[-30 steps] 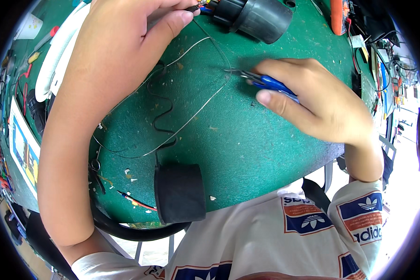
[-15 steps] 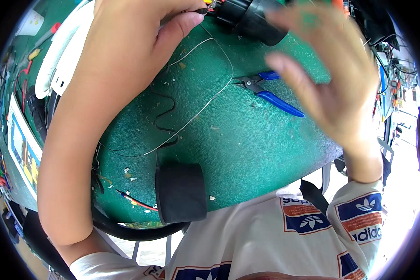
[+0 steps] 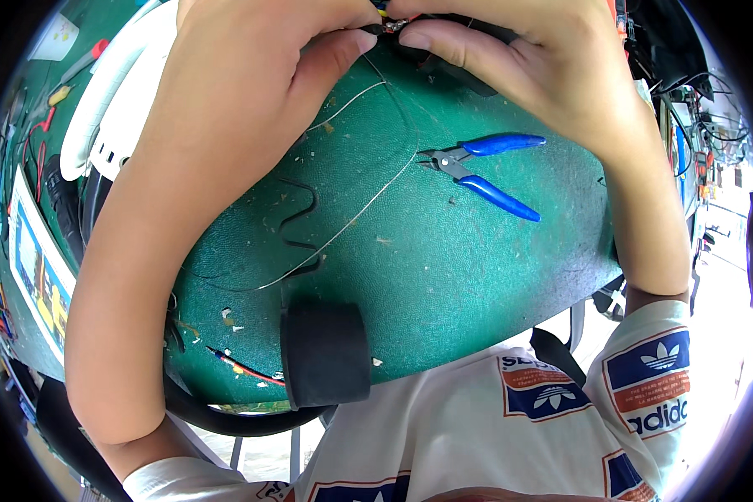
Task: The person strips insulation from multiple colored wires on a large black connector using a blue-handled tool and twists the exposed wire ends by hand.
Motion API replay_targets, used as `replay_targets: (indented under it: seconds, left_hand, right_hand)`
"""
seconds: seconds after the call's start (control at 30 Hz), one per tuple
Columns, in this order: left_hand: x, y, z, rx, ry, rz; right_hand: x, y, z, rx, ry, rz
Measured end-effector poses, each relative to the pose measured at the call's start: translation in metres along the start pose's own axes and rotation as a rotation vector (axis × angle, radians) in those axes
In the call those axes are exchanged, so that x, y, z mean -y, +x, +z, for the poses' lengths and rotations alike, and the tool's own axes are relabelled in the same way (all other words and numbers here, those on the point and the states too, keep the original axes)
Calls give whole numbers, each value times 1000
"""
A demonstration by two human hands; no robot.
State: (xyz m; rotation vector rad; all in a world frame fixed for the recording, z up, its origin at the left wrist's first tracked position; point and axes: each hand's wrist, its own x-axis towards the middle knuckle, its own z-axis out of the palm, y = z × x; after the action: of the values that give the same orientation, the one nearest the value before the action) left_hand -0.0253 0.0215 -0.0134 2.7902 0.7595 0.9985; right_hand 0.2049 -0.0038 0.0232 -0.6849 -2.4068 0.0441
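At the top edge, my left hand (image 3: 309, 54) pinches thin coloured wires (image 3: 390, 27) between thumb and forefinger. My right hand (image 3: 527, 71) meets it from the other side, its thumb and forefinger closed at the same wires, where a small shiny bit shows. Behind the right hand, a black cylindrical part (image 3: 468, 77) is mostly hidden. Below that hand lie blue-handled flush cutters (image 3: 485, 171) with their handles apart, jaws toward the left. A thin silvery wire (image 3: 356, 219) curves over the green mat, running up toward the fingers.
Near the front edge of the green mat (image 3: 443, 276) stands a black cylinder (image 3: 326, 356), next to a red wire (image 3: 247, 368) and small scraps. A white curved device (image 3: 100, 109) is beyond my left forearm. Tools and a paper cup (image 3: 56, 38) are at the far left.
My right hand has moved left and up from beside the cutters to the wires, and its fingers have closed there. The cutters have turned slightly. My left hand keeps its pinch.
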Motion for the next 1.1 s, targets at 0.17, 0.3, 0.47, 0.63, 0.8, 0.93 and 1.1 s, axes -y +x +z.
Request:
replay_targets:
  seconds: [0.17,0.3,0.47,0.63,0.8,0.93,1.1]
  left_hand:
    - [16,7,3,-47,23,150]
    - [16,2,6,-97,-138,72]
    - [12,5,5,-146,-297,40]
    - [15,10,8,-176,-344,85]
    - [19,9,12,-190,-367,71]
    - [19,10,14,-200,-349,69]
    - [8,5,9,-211,-293,-2]
  right_hand:
    - [-1,2,7,-36,-6,5]
    - [-3,1,4,-16,25,29]
    - [4,6,0,-19,112,178]
    - [7,9,-2,22,221,358]
    - [2,7,-3,32,276,364]
    - [2,7,-4,31,308,373]
    - [1,6,-5,54,305,357]
